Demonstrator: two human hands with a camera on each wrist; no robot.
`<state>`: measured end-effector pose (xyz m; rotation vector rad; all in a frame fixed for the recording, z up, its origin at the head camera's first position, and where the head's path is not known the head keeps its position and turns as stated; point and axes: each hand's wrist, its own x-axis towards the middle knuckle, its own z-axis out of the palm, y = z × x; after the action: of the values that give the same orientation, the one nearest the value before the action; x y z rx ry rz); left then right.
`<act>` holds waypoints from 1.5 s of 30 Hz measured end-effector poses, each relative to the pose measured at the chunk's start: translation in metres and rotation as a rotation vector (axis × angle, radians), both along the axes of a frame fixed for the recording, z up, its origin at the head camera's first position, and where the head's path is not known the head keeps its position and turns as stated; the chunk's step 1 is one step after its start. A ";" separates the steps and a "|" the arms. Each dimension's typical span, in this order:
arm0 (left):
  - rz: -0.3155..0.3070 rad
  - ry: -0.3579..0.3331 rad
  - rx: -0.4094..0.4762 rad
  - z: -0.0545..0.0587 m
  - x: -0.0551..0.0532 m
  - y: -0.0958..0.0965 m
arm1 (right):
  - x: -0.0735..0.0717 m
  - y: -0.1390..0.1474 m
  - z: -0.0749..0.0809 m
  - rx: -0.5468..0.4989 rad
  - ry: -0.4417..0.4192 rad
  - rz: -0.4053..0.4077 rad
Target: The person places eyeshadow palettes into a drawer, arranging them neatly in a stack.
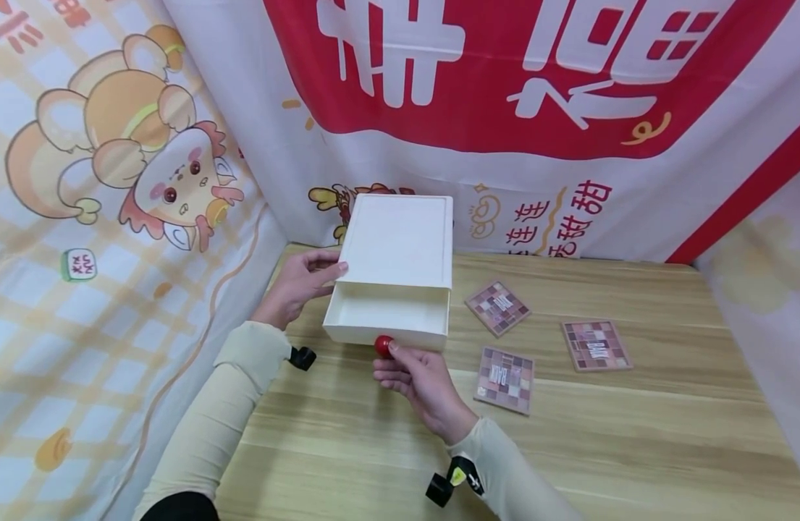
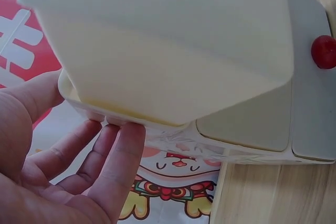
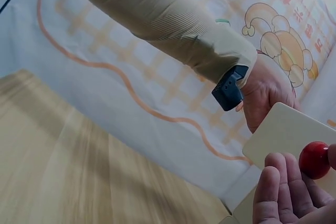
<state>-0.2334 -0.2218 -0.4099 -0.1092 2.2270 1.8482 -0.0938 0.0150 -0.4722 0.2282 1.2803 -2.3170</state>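
Observation:
A white box with a drawer stands at the back of the table; the drawer is pulled partway out toward me, and its visible inside is bare. My left hand grips the box's left side, and the left wrist view shows its fingers along the lower edge. On the drawer's front sits a round red knob, which my right hand pinches by the thumb, the other fingers below it. The right wrist view shows the red knob close up.
Right of the box lie three flat square cases with a pink-brown checked pattern: one near the box, one in front, one farther right. Printed cloth hangs behind the wooden table and at its left.

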 end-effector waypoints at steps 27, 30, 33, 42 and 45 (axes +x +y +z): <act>-0.030 0.010 -0.011 -0.002 -0.003 -0.002 | 0.022 0.000 -0.007 -0.039 0.027 0.063; -0.030 0.009 -0.014 -0.003 -0.003 -0.002 | 0.026 -0.001 -0.007 -0.039 0.020 0.067; -0.030 0.007 -0.012 -0.003 -0.003 -0.002 | 0.030 -0.001 -0.007 -0.049 0.015 0.070; -0.032 0.005 -0.005 -0.003 -0.002 -0.002 | 0.040 -0.002 -0.005 -0.112 -0.007 0.072; -0.028 0.004 -0.002 -0.002 -0.002 -0.001 | 0.041 -0.002 -0.005 -0.128 -0.014 0.073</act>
<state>-0.2356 -0.2230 -0.4118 -0.0750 2.2215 1.8333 -0.0525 0.0134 -0.4776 0.1519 1.1096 -2.3201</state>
